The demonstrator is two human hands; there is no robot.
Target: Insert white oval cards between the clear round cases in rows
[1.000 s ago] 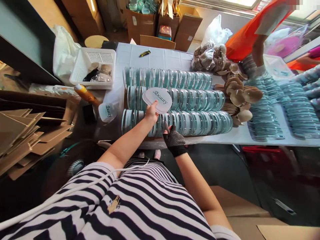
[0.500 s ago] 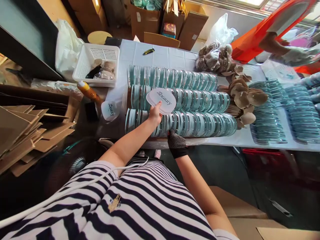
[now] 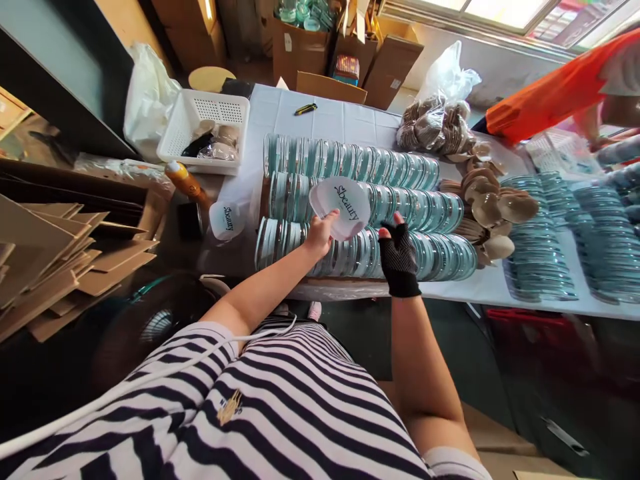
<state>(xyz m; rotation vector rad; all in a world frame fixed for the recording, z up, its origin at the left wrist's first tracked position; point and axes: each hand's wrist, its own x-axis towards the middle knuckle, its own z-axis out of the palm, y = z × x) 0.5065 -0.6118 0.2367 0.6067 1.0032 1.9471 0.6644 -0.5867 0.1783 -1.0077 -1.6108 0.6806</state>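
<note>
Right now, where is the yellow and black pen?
In the head view, the pen lies at the table's far end, beyond the rows of discs, right of the white basket.

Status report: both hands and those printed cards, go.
Left hand holds white printed cards above the rows of round cases. Gloved right hand open beside the cards, not gripping. Nothing between the hands.

Left hand [image 3: 319,238] holding white printed cards [image 3: 341,207], gloved right hand [image 3: 399,257] beside, over teal-rimmed discs [image 3: 425,200]

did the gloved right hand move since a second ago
Yes. The right hand rose from the table edge up over the nearest row of clear cases.
</note>
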